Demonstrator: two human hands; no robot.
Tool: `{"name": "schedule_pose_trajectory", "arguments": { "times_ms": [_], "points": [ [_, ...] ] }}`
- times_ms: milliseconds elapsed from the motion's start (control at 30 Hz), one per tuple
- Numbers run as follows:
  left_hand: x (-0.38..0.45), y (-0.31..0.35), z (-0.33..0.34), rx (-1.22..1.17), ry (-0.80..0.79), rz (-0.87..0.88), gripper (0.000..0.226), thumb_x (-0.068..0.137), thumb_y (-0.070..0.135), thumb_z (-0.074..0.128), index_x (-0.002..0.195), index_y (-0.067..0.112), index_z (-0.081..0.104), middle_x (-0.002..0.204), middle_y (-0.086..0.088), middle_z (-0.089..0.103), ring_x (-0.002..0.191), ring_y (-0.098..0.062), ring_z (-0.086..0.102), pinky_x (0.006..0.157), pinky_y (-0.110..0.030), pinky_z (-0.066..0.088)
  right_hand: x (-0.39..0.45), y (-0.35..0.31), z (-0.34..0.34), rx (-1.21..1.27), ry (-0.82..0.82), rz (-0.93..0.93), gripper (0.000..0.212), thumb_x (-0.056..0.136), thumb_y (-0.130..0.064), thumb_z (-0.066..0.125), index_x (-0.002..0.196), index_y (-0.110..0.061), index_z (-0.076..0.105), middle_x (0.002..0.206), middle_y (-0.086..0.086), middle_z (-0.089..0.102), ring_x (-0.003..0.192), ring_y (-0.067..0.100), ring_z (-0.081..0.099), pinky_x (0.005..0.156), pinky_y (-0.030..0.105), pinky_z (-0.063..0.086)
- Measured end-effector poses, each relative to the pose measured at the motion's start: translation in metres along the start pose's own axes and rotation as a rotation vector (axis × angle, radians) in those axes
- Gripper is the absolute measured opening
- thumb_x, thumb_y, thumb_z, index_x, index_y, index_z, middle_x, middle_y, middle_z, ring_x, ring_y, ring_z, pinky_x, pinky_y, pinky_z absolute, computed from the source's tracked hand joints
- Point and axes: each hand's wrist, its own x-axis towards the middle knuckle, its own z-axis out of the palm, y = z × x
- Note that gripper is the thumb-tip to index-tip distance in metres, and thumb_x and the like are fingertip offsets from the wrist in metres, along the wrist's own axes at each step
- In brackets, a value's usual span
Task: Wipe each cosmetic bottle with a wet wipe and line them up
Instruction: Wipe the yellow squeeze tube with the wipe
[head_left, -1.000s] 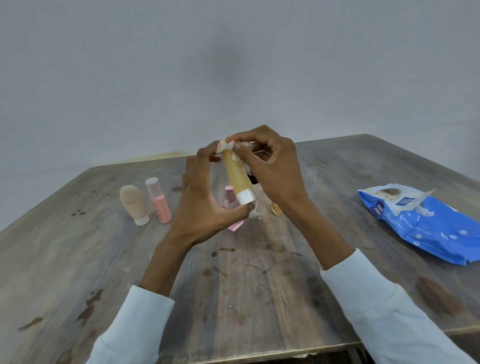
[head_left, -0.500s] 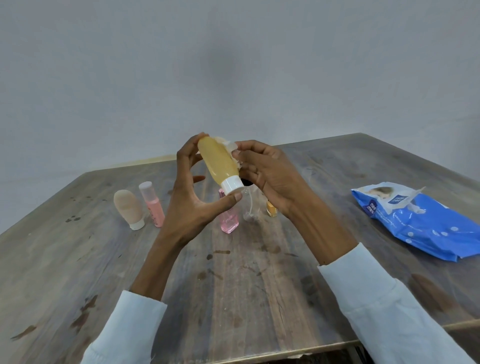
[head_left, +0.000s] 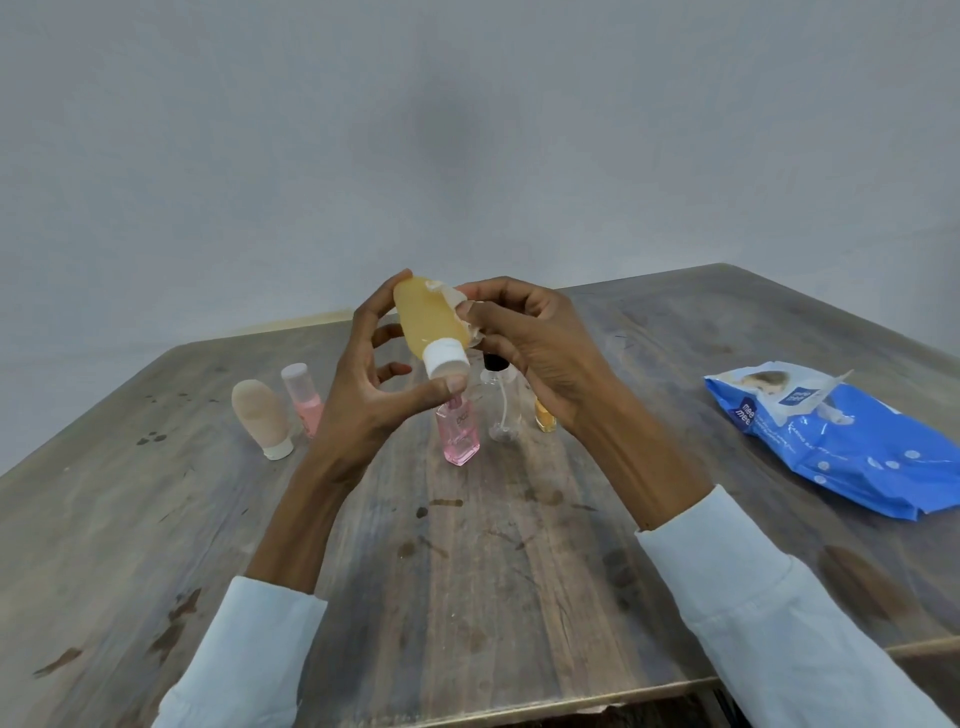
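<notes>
Above the tabletop's (head_left: 467, 597) middle, the left hand (head_left: 374, 395) grips the yellow, white-capped plastic bottle (head_left: 428, 325); the right hand (head_left: 540, 353) pinches the white wet wipe (head_left: 460, 301) against it. Best rotate the bottle, covering all sides.

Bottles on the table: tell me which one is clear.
The clear spray bottle with the black top, standing between the pink square bottle and the small amber bottle; every other bottle is tinted.

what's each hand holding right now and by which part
The left hand grips the yellow bottle end to end, thumb under its white cap. The right hand pinches a wet wipe against the bottle's side.
</notes>
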Motion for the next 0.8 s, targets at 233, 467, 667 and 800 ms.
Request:
{"name": "schedule_pose_trajectory", "arguments": {
  "times_ms": [233, 467, 667, 800],
  "points": [
    [-0.003, 0.001, 0.004, 0.063, -0.14, 0.011, 0.112, 0.066, 0.051, 0.091, 0.162, 0.044, 0.033, 0.158, 0.017, 0.047, 0.141, -0.011, 0.051, 0.11, -0.058, 0.051, 0.003, 0.005, -0.002, -0.008, 0.122, -0.012, 0.009, 0.095, -0.012, 0.078, 0.098, -0.019, 0.082, 0.101, 0.014, 0.079, 0.088, 0.022, 0.073, 0.091, 0.058, 0.057],
    [-0.001, -0.005, 0.004, -0.07, -0.255, -0.013, 0.107, 0.081, 0.013, 0.083, 0.166, 0.043, 0.025, 0.163, 0.009, 0.044, 0.144, -0.024, 0.051, 0.11, -0.062, 0.052, 0.002, 0.003, -0.002, -0.018, 0.118, -0.027, 0.012, 0.095, -0.009, 0.078, 0.092, -0.021, 0.081, 0.096, 0.012, 0.077, 0.087, 0.025, 0.067, 0.082, 0.05, 0.052],
    [0.002, -0.006, 0.01, -0.406, -0.237, -0.151, 0.092, 0.073, 0.0, 0.06, 0.16, 0.021, 0.038, 0.145, -0.027, 0.056, 0.091, -0.029, 0.072, 0.071, -0.032, 0.057, 0.002, 0.004, -0.002, -0.127, 0.185, -0.128, 0.008, 0.093, -0.009, 0.079, 0.1, -0.014, 0.081, 0.1, 0.02, 0.077, 0.081, 0.028, 0.065, 0.074, 0.04, 0.058],
    [0.002, -0.004, 0.012, -0.478, -0.216, -0.15, 0.077, 0.079, 0.007, 0.055, 0.154, 0.009, 0.041, 0.128, -0.024, 0.063, 0.084, -0.034, 0.071, 0.061, -0.032, 0.053, 0.001, 0.005, 0.005, -0.273, 0.226, -0.205, 0.01, 0.093, -0.009, 0.078, 0.099, -0.015, 0.081, 0.087, -0.001, 0.079, 0.069, 0.017, 0.066, 0.065, 0.039, 0.061]
  ]
}}
